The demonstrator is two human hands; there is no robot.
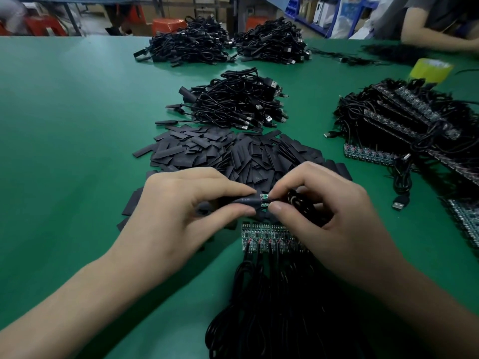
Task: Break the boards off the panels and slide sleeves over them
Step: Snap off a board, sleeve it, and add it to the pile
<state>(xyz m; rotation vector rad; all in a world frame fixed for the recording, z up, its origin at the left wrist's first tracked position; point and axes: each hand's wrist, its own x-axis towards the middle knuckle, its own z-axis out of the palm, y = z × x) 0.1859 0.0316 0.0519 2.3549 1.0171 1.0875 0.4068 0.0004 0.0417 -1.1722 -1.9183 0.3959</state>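
View from a head-worn camera, looking down at a green work table (64,125). Two bare hands meet at the centre of the frame, just above the table.

The left hand (181,211) pinches a flat black sleeve (245,200) between thumb and forefinger, with the other fingers curled underneath. The right hand (329,211) pinches the right end of a small green board (263,200), also between thumb and forefinger. A loop of the board's black cable (298,200) is gathered against the right palm.

The board and sleeve lie along one line, running left to right. Only a short stretch of green shows between the two sets of fingertips; the rest of the board appears to sit inside the mouth of the sleeve. Finishing this piece would likely mean pushing the sleeve rightward along that line, or the board leftward. The left hand holds the part that would travel.

Just below the hands lies a panel (261,237) of joined boards, with black leads (272,307) trailing toward the viewer. Just beyond the hands spreads a pile of loose sleeves (220,151). Farther back sits a heap of sleeved cables (233,102). Stacked panels (404,120) tangled with cables lie to the right, with a yellow tape roll (431,69) behind them.
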